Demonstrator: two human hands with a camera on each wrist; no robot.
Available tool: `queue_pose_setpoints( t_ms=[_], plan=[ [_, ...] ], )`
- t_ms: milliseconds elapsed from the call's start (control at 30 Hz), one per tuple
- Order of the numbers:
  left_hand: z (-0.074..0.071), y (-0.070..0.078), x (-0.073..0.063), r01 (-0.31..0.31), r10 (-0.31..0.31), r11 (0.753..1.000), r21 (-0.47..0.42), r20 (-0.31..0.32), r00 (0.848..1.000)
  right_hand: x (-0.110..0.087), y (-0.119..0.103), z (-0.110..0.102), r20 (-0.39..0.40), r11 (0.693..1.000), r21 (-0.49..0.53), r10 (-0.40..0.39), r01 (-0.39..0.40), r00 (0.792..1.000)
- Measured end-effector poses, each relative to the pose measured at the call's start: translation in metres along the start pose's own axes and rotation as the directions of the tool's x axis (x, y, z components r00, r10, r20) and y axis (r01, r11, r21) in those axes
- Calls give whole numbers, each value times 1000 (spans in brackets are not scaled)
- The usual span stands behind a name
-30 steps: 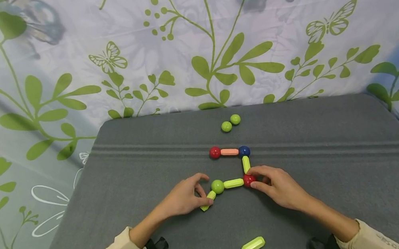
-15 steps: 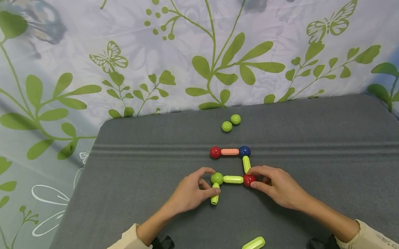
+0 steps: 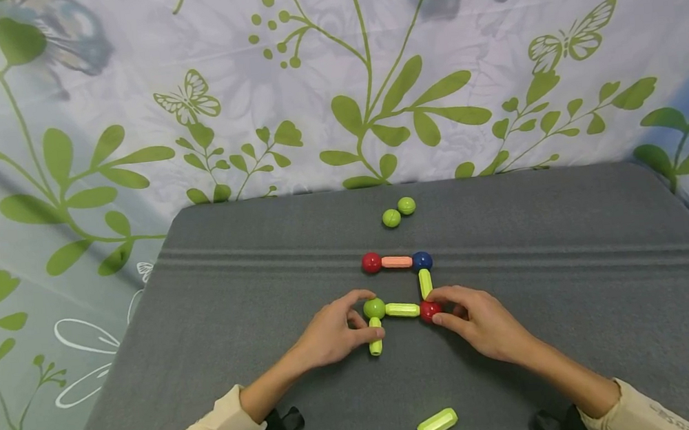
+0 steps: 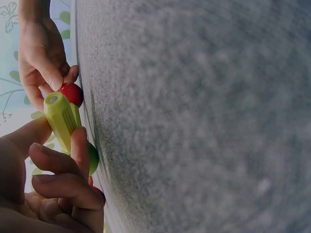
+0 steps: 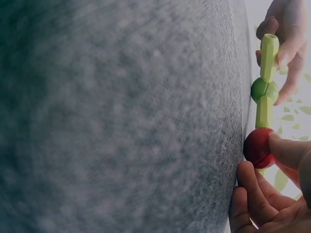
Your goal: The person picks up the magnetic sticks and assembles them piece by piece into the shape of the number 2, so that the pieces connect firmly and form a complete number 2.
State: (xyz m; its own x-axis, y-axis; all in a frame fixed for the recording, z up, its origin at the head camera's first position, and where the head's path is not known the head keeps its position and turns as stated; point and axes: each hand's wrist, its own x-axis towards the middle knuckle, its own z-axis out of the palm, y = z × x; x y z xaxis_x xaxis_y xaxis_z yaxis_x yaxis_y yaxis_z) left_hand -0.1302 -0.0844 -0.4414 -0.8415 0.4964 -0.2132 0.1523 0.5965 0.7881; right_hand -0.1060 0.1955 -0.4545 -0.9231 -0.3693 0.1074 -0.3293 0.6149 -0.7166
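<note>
A chain of magnetic sticks and balls lies on the grey table (image 3: 250, 272). From the red ball (image 3: 371, 263) at its far end, an orange stick (image 3: 397, 262) leads to a blue ball (image 3: 422, 261). A yellow-green stick (image 3: 426, 283) joins that to the near red ball (image 3: 430, 311), which my right hand (image 3: 485, 319) pinches between thumb and fingers. Leftward, another yellow-green stick (image 3: 402, 310) reaches the green ball (image 3: 374, 308). My left hand (image 3: 331, 332) pinches the yellow-green stick (image 4: 60, 119) attached to this ball, its free end pointing towards me.
Two small green balls (image 3: 398, 212) sit near the table's back edge. One loose yellow-green stick (image 3: 437, 425) lies at the front. Behind the table hangs a leaf-patterned cloth (image 3: 284, 103). Black straps (image 3: 284, 424) show at both wrists.
The left hand has moved right and slightly away from me, swinging its stick from slanted to nearly straight towards me. The green ball has shifted slightly back. My right hand has stayed put.
</note>
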Motion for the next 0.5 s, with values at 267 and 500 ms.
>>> queue_pose_setpoints(
  t_ms=[267, 500],
  plan=[
    [1, 0, 1, -4, 4, 1000, -3, 12, 1000, -1, 0, 0, -3, 1000, 1, 3, -3, 1000],
    [0, 0, 1, 8, -8, 1000, -16, 30, 1000, 0, 1, 0, -8, 1000, 1, -4, 4, 1000]
  ],
)
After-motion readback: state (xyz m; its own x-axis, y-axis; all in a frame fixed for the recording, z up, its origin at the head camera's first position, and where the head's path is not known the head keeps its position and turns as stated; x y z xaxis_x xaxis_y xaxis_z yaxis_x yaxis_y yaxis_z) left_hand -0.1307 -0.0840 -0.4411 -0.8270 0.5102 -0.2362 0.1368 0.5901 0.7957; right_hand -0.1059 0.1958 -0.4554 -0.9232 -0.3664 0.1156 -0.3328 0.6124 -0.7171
